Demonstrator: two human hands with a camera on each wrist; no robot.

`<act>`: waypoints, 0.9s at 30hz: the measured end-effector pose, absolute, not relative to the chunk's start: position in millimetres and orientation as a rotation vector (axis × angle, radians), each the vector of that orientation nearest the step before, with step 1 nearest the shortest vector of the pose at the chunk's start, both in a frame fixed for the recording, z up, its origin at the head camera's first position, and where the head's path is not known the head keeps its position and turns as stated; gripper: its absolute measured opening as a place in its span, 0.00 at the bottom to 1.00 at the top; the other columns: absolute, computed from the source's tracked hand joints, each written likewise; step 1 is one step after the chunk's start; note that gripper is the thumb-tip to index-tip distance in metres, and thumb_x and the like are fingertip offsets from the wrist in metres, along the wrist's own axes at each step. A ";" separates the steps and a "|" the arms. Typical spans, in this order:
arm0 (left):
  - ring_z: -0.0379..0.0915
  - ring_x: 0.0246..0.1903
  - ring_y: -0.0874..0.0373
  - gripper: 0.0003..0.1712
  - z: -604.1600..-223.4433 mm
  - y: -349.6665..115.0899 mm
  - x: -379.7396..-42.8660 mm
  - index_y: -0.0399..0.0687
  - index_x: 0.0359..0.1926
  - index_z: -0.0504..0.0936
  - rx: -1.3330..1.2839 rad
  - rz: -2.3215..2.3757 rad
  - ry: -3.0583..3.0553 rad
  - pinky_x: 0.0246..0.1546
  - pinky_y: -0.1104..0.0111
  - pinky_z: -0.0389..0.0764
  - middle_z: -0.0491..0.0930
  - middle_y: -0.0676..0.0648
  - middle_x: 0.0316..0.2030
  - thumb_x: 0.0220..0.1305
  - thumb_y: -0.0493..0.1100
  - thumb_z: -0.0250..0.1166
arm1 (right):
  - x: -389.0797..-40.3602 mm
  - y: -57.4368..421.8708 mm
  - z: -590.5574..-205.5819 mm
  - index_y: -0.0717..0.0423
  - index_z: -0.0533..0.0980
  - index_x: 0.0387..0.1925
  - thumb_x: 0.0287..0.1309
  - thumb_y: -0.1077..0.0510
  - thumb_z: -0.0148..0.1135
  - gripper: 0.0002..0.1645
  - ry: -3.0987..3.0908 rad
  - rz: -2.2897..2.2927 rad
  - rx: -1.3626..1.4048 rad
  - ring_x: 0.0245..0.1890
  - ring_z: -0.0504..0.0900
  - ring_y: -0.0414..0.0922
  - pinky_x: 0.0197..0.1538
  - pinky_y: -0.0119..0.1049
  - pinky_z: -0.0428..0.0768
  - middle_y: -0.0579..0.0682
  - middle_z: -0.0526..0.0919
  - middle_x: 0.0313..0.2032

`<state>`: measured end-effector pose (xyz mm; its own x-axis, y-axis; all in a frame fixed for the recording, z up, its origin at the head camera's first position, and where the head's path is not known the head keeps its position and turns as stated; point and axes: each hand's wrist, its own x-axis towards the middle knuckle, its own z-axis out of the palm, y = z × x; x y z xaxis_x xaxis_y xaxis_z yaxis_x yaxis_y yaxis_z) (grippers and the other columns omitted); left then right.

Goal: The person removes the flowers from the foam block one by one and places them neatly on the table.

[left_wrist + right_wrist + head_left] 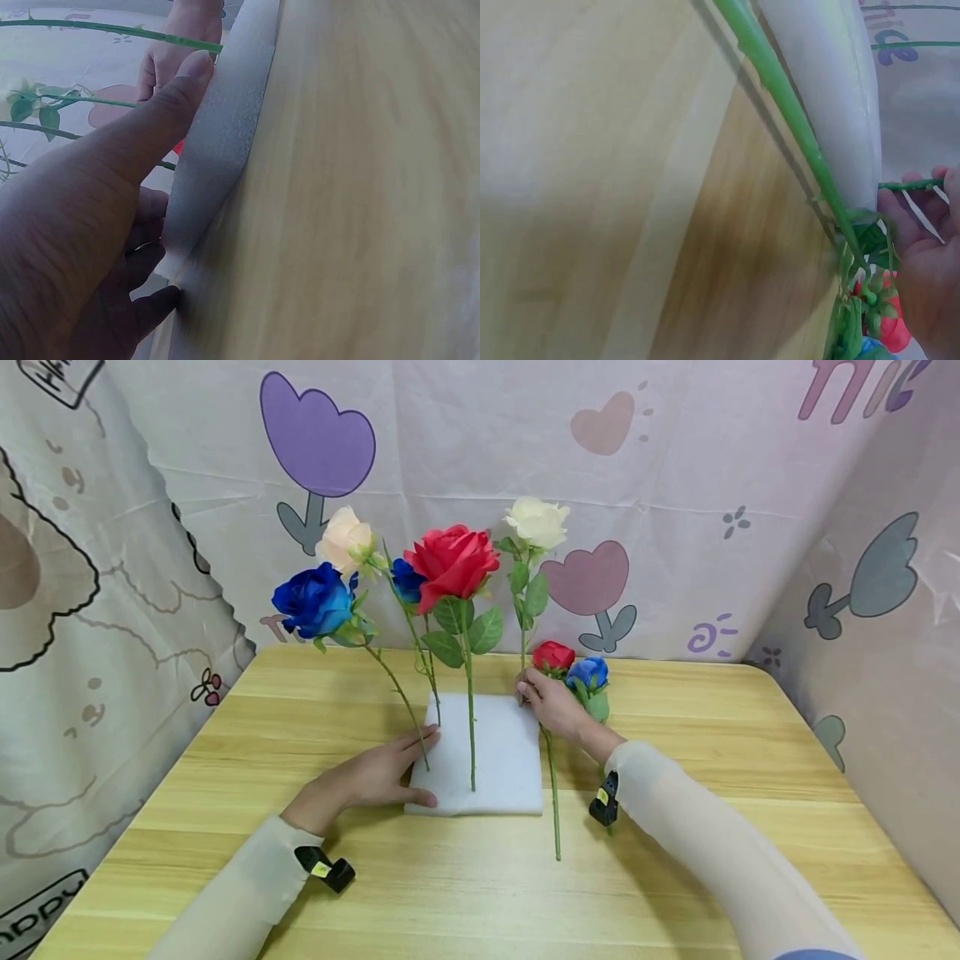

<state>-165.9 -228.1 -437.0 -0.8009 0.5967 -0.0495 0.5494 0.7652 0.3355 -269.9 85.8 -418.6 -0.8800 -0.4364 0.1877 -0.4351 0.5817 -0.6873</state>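
Observation:
A white foam block (506,756) lies on the table with several artificial roses upright in it. Among these are a large red rose (452,564), a blue rose (315,600) and a peach rose (348,541); another blue rose (407,582) is partly hidden behind the red one. My left hand (378,772) rests along the block's left edge, thumb and fingers spread and the thumb on top near the front corner. At the back right corner, my right hand (553,702) pinches the lower stem of a white rose (537,522), the stem's end close at the foam.
Right of the block, a small red rose (553,656) and a small blue rose (587,672) lie on the wooden table (465,893), a green stem (555,810) stretching toward the front. A printed cloth (465,443) hangs behind the table.

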 end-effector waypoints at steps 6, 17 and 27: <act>0.47 0.72 0.47 0.64 -435.7 -227.3 -165.4 0.45 0.77 0.50 0.923 0.467 2.805 0.67 0.55 0.61 0.45 0.45 0.76 0.51 0.81 0.55 | -270.2 86.0 -417.0 0.58 0.74 0.41 0.75 0.55 0.45 0.13 2.769 -1.241 -0.741 0.35 0.76 0.47 0.41 0.39 0.76 0.53 0.80 0.35; 0.48 0.72 0.46 0.64 -435.9 -228.3 -167.2 0.44 0.77 0.50 0.945 0.465 2.806 0.66 0.54 0.63 0.45 0.43 0.76 0.51 0.81 0.55 | -274.1 91.1 -413.2 0.63 0.74 0.44 0.76 0.56 0.43 0.15 2.633 -1.319 -0.739 0.40 0.77 0.49 0.48 0.42 0.80 0.55 0.80 0.39; 0.48 0.72 0.44 0.63 -435.5 -228.2 -167.2 0.42 0.76 0.52 0.963 0.469 2.812 0.66 0.54 0.63 0.47 0.41 0.76 0.52 0.79 0.56 | -275.6 91.8 -412.6 0.62 0.74 0.43 0.76 0.57 0.44 0.14 2.613 -1.334 -0.732 0.41 0.77 0.47 0.48 0.41 0.80 0.55 0.81 0.39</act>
